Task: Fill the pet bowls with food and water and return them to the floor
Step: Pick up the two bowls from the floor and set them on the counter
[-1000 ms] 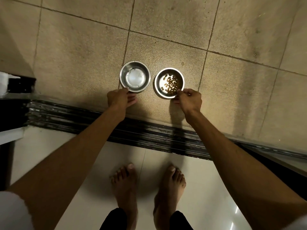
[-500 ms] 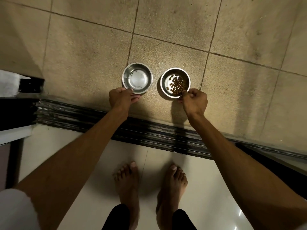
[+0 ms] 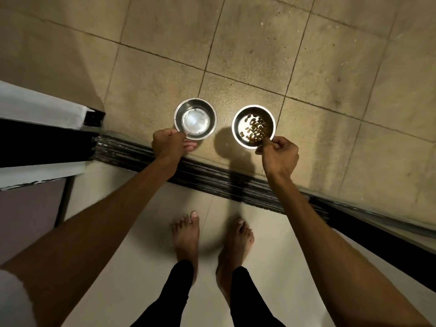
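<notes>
you're at the last step, returning the bowls: your left hand (image 3: 168, 143) pinches the water bowl (image 3: 195, 119) rim, your right hand (image 3: 279, 153) the food bowl (image 3: 253, 126), both low over the tiled floor (image 3: 330, 67). next, settle them level and let go.

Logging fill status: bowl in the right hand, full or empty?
Partly filled. Brown kibble covers part of the steel bowl's bottom, with bare metal showing beside it. The right hand pinches its near rim.
</notes>
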A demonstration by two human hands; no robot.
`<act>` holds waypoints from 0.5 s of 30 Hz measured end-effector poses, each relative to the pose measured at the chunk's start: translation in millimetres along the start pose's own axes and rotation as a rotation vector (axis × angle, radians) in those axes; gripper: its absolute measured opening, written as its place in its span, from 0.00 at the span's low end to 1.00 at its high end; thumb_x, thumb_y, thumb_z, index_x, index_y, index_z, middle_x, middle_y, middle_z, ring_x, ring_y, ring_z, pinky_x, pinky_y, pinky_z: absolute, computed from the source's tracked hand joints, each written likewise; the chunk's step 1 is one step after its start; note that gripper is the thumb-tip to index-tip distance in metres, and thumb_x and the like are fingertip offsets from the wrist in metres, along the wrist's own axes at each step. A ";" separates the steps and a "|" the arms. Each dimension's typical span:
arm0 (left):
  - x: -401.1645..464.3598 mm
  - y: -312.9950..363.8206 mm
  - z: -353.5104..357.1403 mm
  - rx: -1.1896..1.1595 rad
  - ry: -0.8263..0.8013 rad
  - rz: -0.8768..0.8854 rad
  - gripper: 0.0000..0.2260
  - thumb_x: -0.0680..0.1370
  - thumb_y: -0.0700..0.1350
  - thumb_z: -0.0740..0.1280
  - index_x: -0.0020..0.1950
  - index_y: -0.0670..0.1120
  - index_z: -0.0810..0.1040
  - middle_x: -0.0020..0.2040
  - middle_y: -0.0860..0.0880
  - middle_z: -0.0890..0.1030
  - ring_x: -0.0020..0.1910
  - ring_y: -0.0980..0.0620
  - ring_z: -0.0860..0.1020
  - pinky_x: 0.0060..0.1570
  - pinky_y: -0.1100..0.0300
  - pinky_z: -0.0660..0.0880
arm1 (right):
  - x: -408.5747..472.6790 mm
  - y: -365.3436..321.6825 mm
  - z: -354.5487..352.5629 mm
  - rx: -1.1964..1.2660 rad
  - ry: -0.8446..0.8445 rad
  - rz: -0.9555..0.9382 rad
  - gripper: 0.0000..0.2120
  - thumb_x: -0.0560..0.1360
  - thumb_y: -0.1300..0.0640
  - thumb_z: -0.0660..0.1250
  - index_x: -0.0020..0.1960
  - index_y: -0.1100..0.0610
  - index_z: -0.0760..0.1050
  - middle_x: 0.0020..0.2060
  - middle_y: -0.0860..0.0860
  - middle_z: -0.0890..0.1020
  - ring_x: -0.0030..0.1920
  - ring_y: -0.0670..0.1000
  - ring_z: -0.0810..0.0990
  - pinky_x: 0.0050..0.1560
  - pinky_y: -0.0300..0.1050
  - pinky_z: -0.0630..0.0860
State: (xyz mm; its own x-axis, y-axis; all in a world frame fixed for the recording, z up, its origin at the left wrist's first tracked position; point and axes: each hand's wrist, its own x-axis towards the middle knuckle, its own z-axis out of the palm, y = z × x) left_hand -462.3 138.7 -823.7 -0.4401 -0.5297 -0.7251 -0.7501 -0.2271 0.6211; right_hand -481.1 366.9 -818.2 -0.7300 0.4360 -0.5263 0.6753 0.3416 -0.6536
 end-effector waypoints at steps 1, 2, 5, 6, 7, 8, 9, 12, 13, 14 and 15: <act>-9.1 6.4 -5.4 -0.002 -0.005 0.006 0.11 0.80 0.32 0.67 0.39 0.40 0.75 0.36 0.39 0.83 0.36 0.43 0.86 0.35 0.58 0.84 | -8.7 -7.3 -5.8 0.001 0.002 -0.006 0.05 0.76 0.58 0.70 0.47 0.57 0.84 0.31 0.49 0.86 0.37 0.50 0.88 0.52 0.56 0.85; -18.4 13.0 -10.8 -0.006 -0.011 0.010 0.10 0.80 0.32 0.67 0.39 0.40 0.75 0.37 0.39 0.83 0.36 0.44 0.86 0.34 0.59 0.83 | -17.7 -14.8 -11.4 0.005 0.004 -0.014 0.05 0.76 0.58 0.69 0.47 0.57 0.84 0.31 0.49 0.86 0.36 0.49 0.88 0.52 0.55 0.85; -45.5 30.6 -27.3 -0.032 -0.020 0.015 0.10 0.81 0.32 0.66 0.40 0.39 0.74 0.38 0.37 0.83 0.33 0.47 0.85 0.34 0.60 0.83 | -44.8 -36.9 -27.2 0.015 0.010 -0.028 0.06 0.77 0.58 0.69 0.47 0.57 0.84 0.31 0.49 0.86 0.36 0.48 0.87 0.52 0.53 0.84; -55.8 36.6 -32.9 -0.042 -0.025 0.013 0.10 0.81 0.32 0.66 0.40 0.39 0.73 0.38 0.37 0.83 0.32 0.49 0.85 0.34 0.60 0.83 | -55.1 -45.0 -33.4 0.014 0.013 -0.034 0.06 0.77 0.58 0.69 0.47 0.57 0.84 0.31 0.49 0.86 0.36 0.47 0.87 0.52 0.52 0.84; -66.8 42.5 -38.6 -0.051 -0.027 0.011 0.10 0.81 0.32 0.66 0.40 0.39 0.73 0.38 0.37 0.82 0.30 0.50 0.85 0.34 0.61 0.83 | -65.3 -53.2 -39.6 0.014 0.015 -0.043 0.06 0.77 0.58 0.69 0.47 0.57 0.84 0.31 0.49 0.86 0.36 0.46 0.87 0.52 0.50 0.84; -76.2 47.3 -43.2 -0.062 -0.028 0.007 0.11 0.82 0.32 0.65 0.40 0.39 0.73 0.38 0.37 0.82 0.29 0.51 0.84 0.33 0.61 0.82 | -74.3 -60.0 -44.9 0.012 0.014 -0.053 0.06 0.77 0.58 0.69 0.47 0.57 0.84 0.31 0.48 0.86 0.35 0.45 0.87 0.51 0.48 0.84; -87.4 53.1 -49.0 -0.074 -0.026 0.003 0.11 0.82 0.32 0.65 0.40 0.39 0.73 0.37 0.38 0.82 0.28 0.52 0.84 0.33 0.61 0.82 | -84.7 -68.9 -51.6 0.011 0.012 -0.065 0.06 0.77 0.58 0.68 0.46 0.57 0.84 0.30 0.48 0.86 0.35 0.44 0.86 0.51 0.47 0.83; -122.8 70.7 -68.4 -0.110 -0.020 -0.008 0.10 0.82 0.32 0.65 0.40 0.39 0.73 0.37 0.38 0.82 0.29 0.52 0.84 0.34 0.61 0.82 | -115.4 -96.4 -70.4 0.019 0.005 -0.079 0.06 0.77 0.57 0.68 0.46 0.56 0.84 0.31 0.48 0.86 0.36 0.46 0.87 0.51 0.48 0.83; -133.3 75.1 -74.4 -0.124 -0.016 -0.010 0.10 0.82 0.32 0.65 0.41 0.39 0.73 0.37 0.38 0.82 0.29 0.52 0.84 0.35 0.61 0.82 | -123.7 -103.7 -75.3 0.021 0.003 -0.081 0.06 0.77 0.58 0.68 0.46 0.57 0.84 0.31 0.48 0.86 0.36 0.47 0.87 0.51 0.49 0.84; -144.9 81.3 -81.5 -0.140 -0.011 -0.011 0.10 0.82 0.32 0.65 0.41 0.39 0.74 0.37 0.38 0.82 0.29 0.52 0.84 0.36 0.61 0.82 | -133.4 -112.5 -81.3 0.024 0.003 -0.086 0.06 0.77 0.58 0.69 0.46 0.57 0.84 0.31 0.48 0.86 0.35 0.46 0.87 0.51 0.50 0.84; -156.5 87.1 -88.3 -0.157 -0.004 -0.017 0.09 0.82 0.32 0.65 0.42 0.40 0.74 0.38 0.38 0.82 0.30 0.51 0.85 0.37 0.60 0.83 | -143.3 -120.5 -87.7 0.028 0.004 -0.088 0.06 0.77 0.58 0.69 0.46 0.58 0.84 0.31 0.48 0.86 0.35 0.46 0.87 0.51 0.51 0.84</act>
State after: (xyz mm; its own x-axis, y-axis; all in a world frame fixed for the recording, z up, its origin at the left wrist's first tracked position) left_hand -415.1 129.7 -629.8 -0.4304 -0.5214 -0.7368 -0.6708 -0.3614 0.6476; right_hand -448.6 336.3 -616.3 -0.7862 0.4085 -0.4638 0.6050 0.3557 -0.7124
